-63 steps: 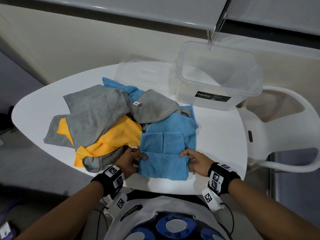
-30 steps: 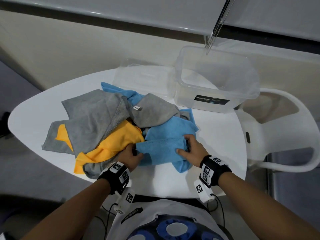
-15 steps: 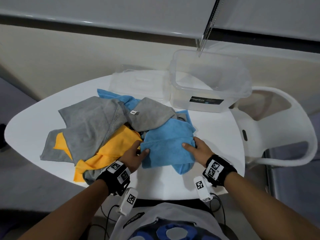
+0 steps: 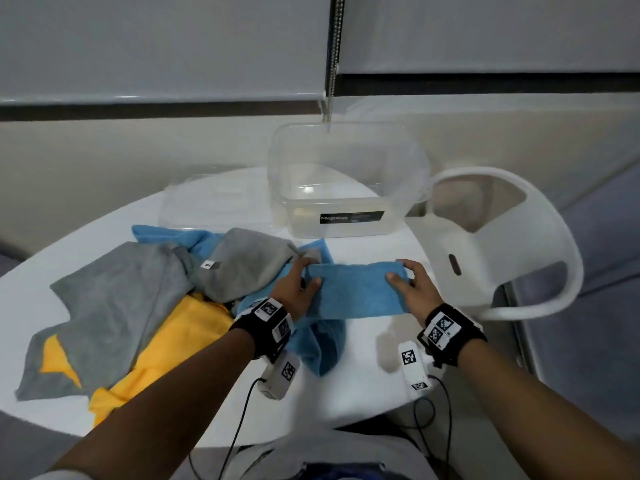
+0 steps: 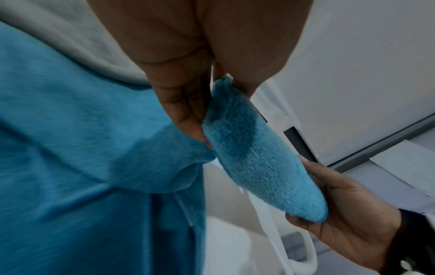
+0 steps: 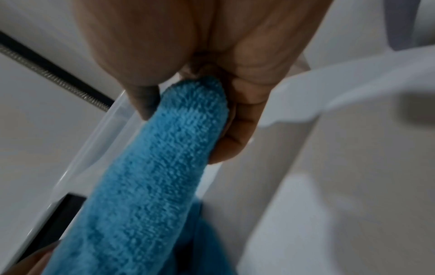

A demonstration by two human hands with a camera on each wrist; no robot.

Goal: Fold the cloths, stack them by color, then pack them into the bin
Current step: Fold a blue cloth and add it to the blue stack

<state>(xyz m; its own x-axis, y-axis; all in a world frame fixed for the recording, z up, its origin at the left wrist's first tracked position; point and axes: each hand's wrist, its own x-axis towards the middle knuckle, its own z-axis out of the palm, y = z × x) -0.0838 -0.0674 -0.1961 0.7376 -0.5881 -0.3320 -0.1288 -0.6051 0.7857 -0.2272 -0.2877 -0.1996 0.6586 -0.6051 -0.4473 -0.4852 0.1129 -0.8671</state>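
A folded blue cloth (image 4: 356, 292) is held up off the white table (image 4: 346, 382), stretched between both hands. My left hand (image 4: 298, 285) pinches its left end and my right hand (image 4: 410, 285) grips its right end. The left wrist view shows the blue cloth (image 5: 259, 167) between thumb and fingers, and in the right wrist view the blue cloth (image 6: 164, 158) sits likewise between thumb and fingers. A second blue cloth (image 4: 322, 344) lies crumpled beneath. Grey cloths (image 4: 117, 299) and a yellow cloth (image 4: 173, 344) are heaped at the left. The clear bin (image 4: 346, 181) stands behind, with no cloth visible inside.
The bin's clear lid (image 4: 214, 206) lies flat left of the bin. A white chair (image 4: 502, 244) stands close at the table's right edge. A blind's bead chain (image 4: 334, 64) hangs above the bin. Bare tabletop shows in front of the hands.
The blue cloth was folded over on the table and now both hands have lifted it away from me toward the bin. The head view has tilted up.
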